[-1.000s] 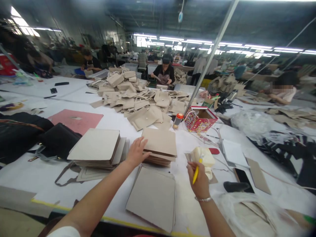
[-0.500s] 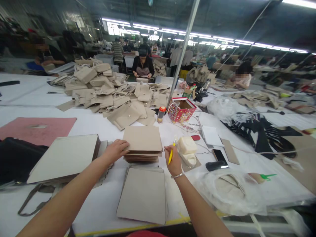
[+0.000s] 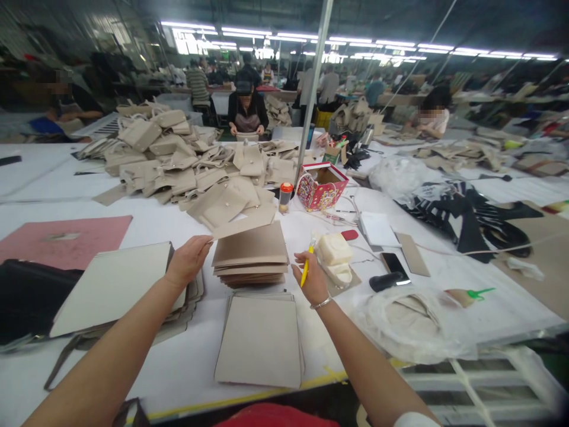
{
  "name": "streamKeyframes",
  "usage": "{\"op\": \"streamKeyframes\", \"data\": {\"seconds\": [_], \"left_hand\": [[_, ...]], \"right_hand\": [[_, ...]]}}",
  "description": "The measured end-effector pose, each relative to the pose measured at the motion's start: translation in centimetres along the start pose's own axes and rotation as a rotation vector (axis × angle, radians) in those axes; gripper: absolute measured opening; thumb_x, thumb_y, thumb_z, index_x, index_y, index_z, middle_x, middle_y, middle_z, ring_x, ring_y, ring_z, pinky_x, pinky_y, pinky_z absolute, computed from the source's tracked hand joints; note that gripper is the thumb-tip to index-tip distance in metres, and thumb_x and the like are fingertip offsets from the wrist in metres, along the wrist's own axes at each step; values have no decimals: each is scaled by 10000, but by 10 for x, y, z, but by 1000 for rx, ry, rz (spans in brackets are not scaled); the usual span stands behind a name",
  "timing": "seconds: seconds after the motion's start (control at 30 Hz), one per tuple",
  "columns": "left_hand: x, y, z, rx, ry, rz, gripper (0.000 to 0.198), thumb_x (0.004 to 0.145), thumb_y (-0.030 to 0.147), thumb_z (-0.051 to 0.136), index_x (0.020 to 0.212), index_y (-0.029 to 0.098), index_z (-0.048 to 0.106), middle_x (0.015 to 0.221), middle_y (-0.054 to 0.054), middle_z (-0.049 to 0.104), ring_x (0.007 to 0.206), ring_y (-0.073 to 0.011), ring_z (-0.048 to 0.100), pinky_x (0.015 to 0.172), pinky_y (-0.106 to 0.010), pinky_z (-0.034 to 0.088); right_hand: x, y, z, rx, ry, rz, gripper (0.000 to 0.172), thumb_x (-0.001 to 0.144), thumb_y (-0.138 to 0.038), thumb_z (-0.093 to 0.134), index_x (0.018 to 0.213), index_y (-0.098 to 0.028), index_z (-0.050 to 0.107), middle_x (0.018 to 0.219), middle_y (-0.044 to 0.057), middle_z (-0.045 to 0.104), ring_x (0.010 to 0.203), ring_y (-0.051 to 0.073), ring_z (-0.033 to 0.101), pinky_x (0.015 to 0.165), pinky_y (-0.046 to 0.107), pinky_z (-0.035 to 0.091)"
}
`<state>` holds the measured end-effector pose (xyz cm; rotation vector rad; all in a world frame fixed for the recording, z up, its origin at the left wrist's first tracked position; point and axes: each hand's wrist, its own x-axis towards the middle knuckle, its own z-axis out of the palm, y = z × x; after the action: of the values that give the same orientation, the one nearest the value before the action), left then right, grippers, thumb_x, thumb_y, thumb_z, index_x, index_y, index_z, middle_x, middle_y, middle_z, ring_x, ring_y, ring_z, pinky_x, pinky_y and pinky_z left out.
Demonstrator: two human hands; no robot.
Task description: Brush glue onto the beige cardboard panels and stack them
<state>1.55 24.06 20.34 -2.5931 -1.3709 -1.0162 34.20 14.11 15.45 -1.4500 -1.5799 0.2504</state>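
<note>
My left hand [image 3: 191, 261] is closed on the left edge of a thin beige sheet [image 3: 246, 224], lifted and tilted above a stack of brown-beige sheets [image 3: 251, 249]. My right hand [image 3: 313, 279] is closed around a slim yellow-handled tool [image 3: 304, 274], just right of that stack; its pale upper end points away from me, and I cannot tell its exact kind. In front of the stack lies a pile of grey boards [image 3: 258, 341]. Left of it, under my left forearm, is a larger pile of pale boards [image 3: 115, 284].
A cream plastic container [image 3: 334, 249] stands beside my right hand. Further back are a red patterned box [image 3: 322, 187], an orange-lidded jar [image 3: 285, 197] and a metal pole [image 3: 313, 89]. Beige bag pieces [image 3: 178, 160] are heaped behind. A phone [image 3: 395, 267] and plastic bag [image 3: 413, 326] lie right.
My left hand has raised the top beige sheet by its left edge and moved slightly left and up. My right hand stays near the stack with the yellow-handled tool. The view has shifted slightly.
</note>
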Motion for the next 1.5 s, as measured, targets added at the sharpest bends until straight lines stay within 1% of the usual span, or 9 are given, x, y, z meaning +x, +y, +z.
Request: {"op": "streamKeyframes", "data": {"seconds": [0.23,0.33,0.5,0.73,0.97,1.2,1.3,1.37,1.5], "left_hand": [[2,0,-9,-107,165,-352,326,878,338,354,1033,158,579,871,-48,656,830,-152,602,796,-283,465],[4,1,-24,-154,300,-454,311,873,330,370,1007,150,586,788,-31,660,773,-138,621,720,-250,484],[16,-2,-62,-303,531,-490,312,848,381,436,936,138,609,817,-26,644,644,-99,623,584,-197,515],[19,-15,-97,-228,633,-472,313,837,404,459,903,147,624,743,2,620,608,-92,608,560,-198,519],[7,-18,-83,27,540,-340,269,855,314,452,973,155,635,783,-33,660,764,-127,613,735,-234,462],[6,-8,-70,-32,536,-330,270,849,324,452,960,154,630,801,-39,660,785,-140,613,750,-248,467],[16,-2,-80,-205,489,-390,288,845,362,449,944,159,627,737,-18,640,631,-114,605,603,-218,485],[28,-1,-87,-376,341,-432,318,832,402,450,910,154,633,650,1,608,488,-95,553,464,-200,457],[56,-9,-77,-617,-208,-398,361,762,460,510,854,142,655,576,6,580,422,-93,492,373,-198,409]], "right_hand": [[11,1,11,-210,-128,-182,311,812,-263,503,1116,-207,472,1041,90,596,979,247,555,850,454,469],[15,-1,9,-201,-69,-198,317,821,-298,503,1120,-197,469,1023,93,597,966,237,563,839,444,478],[26,-13,-14,-113,60,-125,379,801,-372,538,1119,-186,448,1011,89,584,894,198,596,763,377,519],[33,-14,-26,-156,64,-122,404,788,-384,550,1129,-198,440,1047,85,592,828,185,615,697,356,532],[28,6,14,-272,-216,-372,267,806,-279,521,1064,-215,495,1094,81,599,975,237,561,836,445,479],[32,4,12,-211,-199,-242,352,781,-389,561,1069,-194,506,1002,89,610,836,212,609,741,399,518],[33,-4,0,-34,-80,-79,391,775,-402,572,1082,-190,453,1057,102,594,798,181,628,678,351,537],[35,-8,-9,114,39,5,377,780,-383,570,1070,-197,417,1063,103,600,863,183,626,689,341,538],[41,-10,-20,327,207,161,355,789,-395,549,1040,-211,378,1029,96,619,864,182,631,641,323,538]]}}
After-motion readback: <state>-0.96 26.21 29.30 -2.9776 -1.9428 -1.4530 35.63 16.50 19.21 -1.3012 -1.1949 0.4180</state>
